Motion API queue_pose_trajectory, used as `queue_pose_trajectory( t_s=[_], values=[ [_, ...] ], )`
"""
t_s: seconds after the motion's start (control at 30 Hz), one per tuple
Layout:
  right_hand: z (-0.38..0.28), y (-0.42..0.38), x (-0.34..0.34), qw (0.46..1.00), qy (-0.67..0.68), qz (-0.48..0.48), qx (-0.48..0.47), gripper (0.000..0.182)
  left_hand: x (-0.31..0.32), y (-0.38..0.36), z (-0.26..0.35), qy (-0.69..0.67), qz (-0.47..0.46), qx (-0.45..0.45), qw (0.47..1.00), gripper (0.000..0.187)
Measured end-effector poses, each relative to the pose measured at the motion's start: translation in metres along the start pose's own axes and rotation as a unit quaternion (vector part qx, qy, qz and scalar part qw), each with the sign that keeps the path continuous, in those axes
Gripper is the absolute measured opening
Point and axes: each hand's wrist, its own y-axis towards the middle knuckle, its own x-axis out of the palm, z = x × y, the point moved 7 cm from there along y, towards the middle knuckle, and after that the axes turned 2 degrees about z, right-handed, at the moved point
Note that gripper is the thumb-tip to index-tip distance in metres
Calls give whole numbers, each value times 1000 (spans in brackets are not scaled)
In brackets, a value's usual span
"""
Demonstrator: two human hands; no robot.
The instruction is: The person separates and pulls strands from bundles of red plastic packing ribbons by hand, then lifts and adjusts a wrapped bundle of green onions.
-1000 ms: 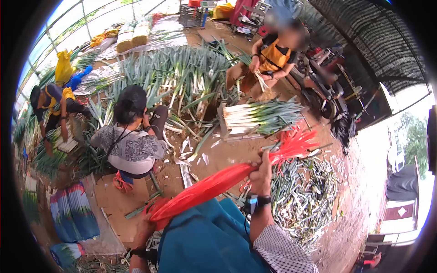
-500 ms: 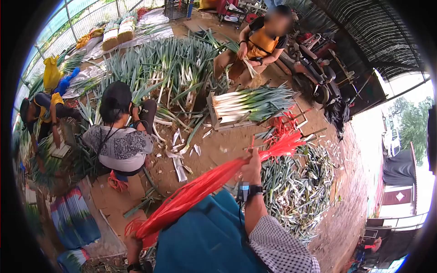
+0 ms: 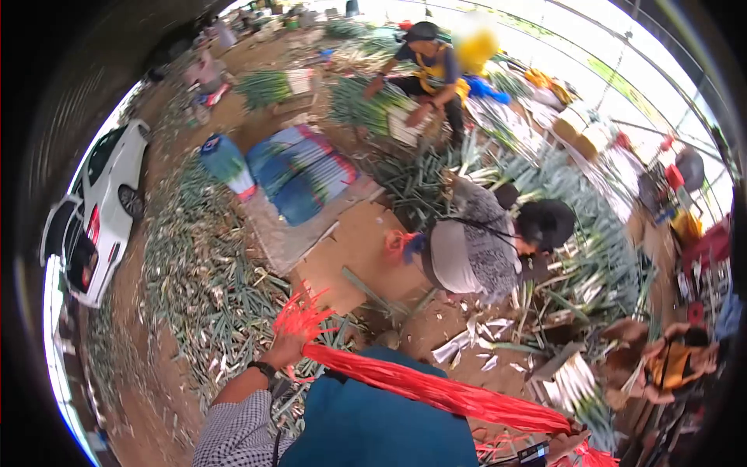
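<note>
A long bundle of red plastic strips (image 3: pixel 436 383) is stretched across the front of my body, over my blue-green apron (image 3: pixel 381 420). Near one end, my left hand (image 3: pixel 288 349) is closed around it, and a frayed tuft sticks out beyond the fist. My right hand (image 3: pixel 566 444), low at the lower right, grips the other end, where more loose strands hang out. A dark watch sits on my left wrist below the checkered sleeve. Part of my right hand is hidden by the strips and the dark device at its wrist.
Leek trimmings (image 3: pixel 210 288) cover the ground at left. Before me a person (image 3: pixel 475 241) crouches beside cardboard (image 3: pixel 350 249); another (image 3: pixel 428 74) bends over leeks. Wrapped bundles (image 3: pixel 299 175) lie beyond the cardboard. A third person (image 3: pixel 673 362) sits at right near leeks in a rack (image 3: pixel 556 362). A white car (image 3: pixel 109 210) stands left.
My view has swung to the left, bringing the car and wrapped bundles into sight. The red strips now slope down to the right, still held in both hands.
</note>
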Motion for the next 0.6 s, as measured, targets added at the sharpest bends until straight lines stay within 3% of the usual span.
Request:
queue_pose_trajectory(
  t_s=[0.13, 0.17, 0.27, 0.3, 0.37, 0.6],
  values=[
    [-12, -1, 117, 1000, -9, -23, -4, 43, 77, -81, -28, -74, -113, -109, 985, 25],
    [-15, -4, 141, 999, -11, -34, -4, 43, 39, -100, -5, -115, -171, -157, 966, 31],
    [-22, -22, 205, 998, -14, -60, -11, 42, 86, -121, -17, -114, -107, -142, 977, 34],
    [-24, -30, 222, 997, -15, -68, -14, 42, 93, -121, -17, -161, -177, -158, 958, 34],
    [-26, -52, 256, 997, -15, -80, -17, 41, 108, -104, -24, -157, -150, -173, 961, 31],
    [-23, -125, 325, 996, -12, -92, -14, 40, 77, -37, -79, -127, -48, -164, 977, 18]
  ],
)
